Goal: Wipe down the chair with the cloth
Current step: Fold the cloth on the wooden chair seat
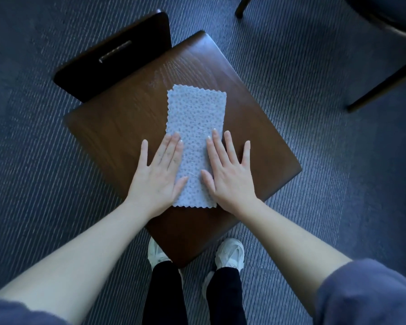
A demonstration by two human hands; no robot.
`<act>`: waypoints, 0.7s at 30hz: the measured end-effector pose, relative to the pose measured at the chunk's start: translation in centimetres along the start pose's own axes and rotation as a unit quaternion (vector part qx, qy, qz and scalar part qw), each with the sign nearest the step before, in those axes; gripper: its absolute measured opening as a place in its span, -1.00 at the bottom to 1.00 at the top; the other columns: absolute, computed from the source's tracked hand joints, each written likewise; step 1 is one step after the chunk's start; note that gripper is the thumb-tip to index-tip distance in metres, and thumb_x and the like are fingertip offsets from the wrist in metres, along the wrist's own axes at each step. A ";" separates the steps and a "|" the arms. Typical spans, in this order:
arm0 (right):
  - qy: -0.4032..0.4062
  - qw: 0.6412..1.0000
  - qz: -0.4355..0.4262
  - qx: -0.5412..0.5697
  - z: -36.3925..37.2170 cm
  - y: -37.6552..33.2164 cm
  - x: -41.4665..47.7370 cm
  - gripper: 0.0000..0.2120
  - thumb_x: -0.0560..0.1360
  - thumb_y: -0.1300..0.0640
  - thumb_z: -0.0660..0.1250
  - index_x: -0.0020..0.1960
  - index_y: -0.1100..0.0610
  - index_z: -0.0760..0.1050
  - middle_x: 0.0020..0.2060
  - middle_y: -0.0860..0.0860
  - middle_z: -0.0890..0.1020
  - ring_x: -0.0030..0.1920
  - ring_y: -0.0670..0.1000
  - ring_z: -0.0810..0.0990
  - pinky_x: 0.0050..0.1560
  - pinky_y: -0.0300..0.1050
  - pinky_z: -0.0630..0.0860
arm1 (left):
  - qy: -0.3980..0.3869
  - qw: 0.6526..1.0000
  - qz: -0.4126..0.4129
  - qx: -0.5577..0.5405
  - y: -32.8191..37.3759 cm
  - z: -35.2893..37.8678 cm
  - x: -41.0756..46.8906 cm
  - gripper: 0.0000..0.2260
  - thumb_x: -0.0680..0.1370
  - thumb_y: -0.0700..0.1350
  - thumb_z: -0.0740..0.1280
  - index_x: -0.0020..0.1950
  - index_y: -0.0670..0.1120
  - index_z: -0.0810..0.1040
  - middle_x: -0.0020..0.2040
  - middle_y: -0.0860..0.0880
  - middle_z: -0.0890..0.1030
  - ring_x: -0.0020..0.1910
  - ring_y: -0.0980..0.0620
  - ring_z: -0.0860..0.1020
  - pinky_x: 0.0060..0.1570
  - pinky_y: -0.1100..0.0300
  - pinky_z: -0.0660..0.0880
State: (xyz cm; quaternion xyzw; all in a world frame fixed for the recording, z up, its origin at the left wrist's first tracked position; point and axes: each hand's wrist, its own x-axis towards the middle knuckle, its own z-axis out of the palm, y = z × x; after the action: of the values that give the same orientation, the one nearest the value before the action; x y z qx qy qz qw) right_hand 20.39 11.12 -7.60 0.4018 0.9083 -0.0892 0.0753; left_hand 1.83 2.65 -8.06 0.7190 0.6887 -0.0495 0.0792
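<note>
A dark brown wooden chair (117, 127) stands below me, its seat turned cornerwise and its backrest (117, 55) at the upper left. A pale blue dotted cloth (196, 120) with zigzag edges lies flat as a long rectangle on the middle of the seat. My left hand (158, 174) lies flat with straight fingers on the cloth's near left edge. My right hand (229, 172) lies flat on its near right edge, thumb and first fingers on the cloth. Neither hand grips it.
Blue-grey ribbed carpet (45, 148) surrounds the chair. Dark legs of other furniture (382, 87) stand at the upper right, with another leg (240, 8) at the top. My white shoes (230, 254) stand just in front of the seat's near corner.
</note>
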 end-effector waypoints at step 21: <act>0.005 0.991 -0.123 0.048 0.2 0.1 -6.6 -0.31 0.42 -0.05 0.38 0.48 0.17 0.31 0.52 0.09 0.27 0.55 0.11 0.16 0.46 0.39 0.06 | -0.074 0.994 0.081 -0.020 0.3 2.1 -4.3 -0.89 0.54 -0.01 0.34 0.03 0.17 0.49 0.09 0.12 0.47 0.12 0.07 0.45 0.26 -0.18 0.33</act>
State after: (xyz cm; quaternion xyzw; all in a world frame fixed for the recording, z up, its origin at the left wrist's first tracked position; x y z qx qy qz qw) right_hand 24.85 6.42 -6.42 0.2901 0.9460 -0.1391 0.0403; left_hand 2.00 -1.99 -9.30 0.7651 0.6212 -0.0825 0.1481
